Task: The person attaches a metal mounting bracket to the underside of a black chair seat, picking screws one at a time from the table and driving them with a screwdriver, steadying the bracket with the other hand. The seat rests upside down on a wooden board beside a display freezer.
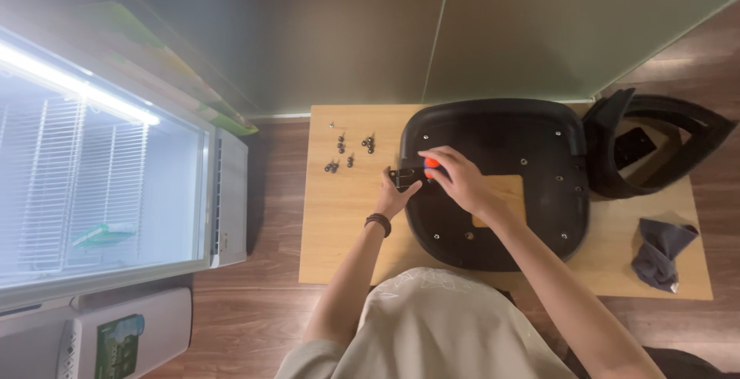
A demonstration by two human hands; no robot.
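While I look straight down at the desk (339,217), my left hand (395,194) sits at the left rim of the black seat shell (532,194), its fingers pinched shut on a small dark metal bracket (402,176) that it presses against the shell's edge. My right hand (456,177) is just beside it, curled closed around an orange-handled tool (431,165); only the orange top shows between thumb and fingers, and I cannot tell what kind of tip it has. The two hands nearly touch over the bracket.

The seat shell lies upside down on the light wooden desk, with small screw holes showing around its flat inner face and a tan wooden patch (505,194) near its middle, partly under my right wrist. To the left of the shell, well apart from my hands, a few dark screws (343,151) lie scattered on the bare desk. At the far right end leans a curved black plastic part (663,144), touching the shell's right side, and a crumpled grey cloth (661,252) lies near the desk's right edge. A lit glass-door fridge (108,178) stands on the floor to the left.
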